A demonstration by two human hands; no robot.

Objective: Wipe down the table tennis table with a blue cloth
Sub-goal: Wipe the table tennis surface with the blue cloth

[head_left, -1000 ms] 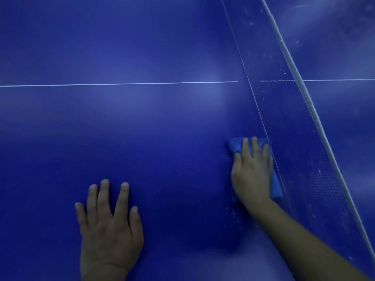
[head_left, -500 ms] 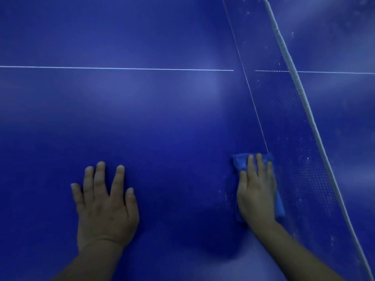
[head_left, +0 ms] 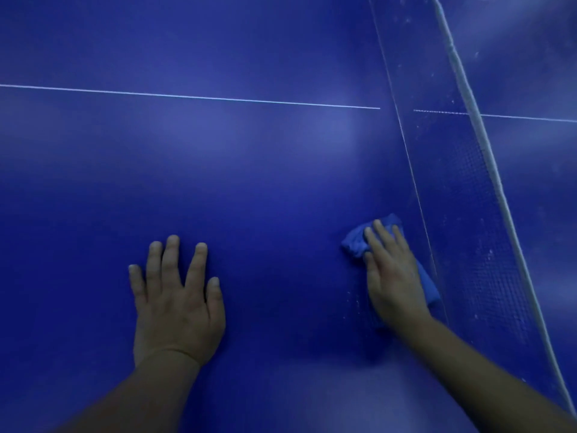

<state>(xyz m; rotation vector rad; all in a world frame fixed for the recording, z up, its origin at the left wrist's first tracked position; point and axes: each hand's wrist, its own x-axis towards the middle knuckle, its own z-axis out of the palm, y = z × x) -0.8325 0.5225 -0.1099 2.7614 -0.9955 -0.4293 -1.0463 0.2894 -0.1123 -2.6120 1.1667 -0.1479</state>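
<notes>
We rest our left hand (head_left: 178,303) flat on the glossy blue table (head_left: 249,170), grip wide, fingers spread. Our right hand (head_left: 392,276) presses the crumpled blue cloth (head_left: 356,242) flat-fingered against the table, just beside the mesh net (head_left: 462,182). Farther off runs a thin white line (head_left: 187,96).
</notes>
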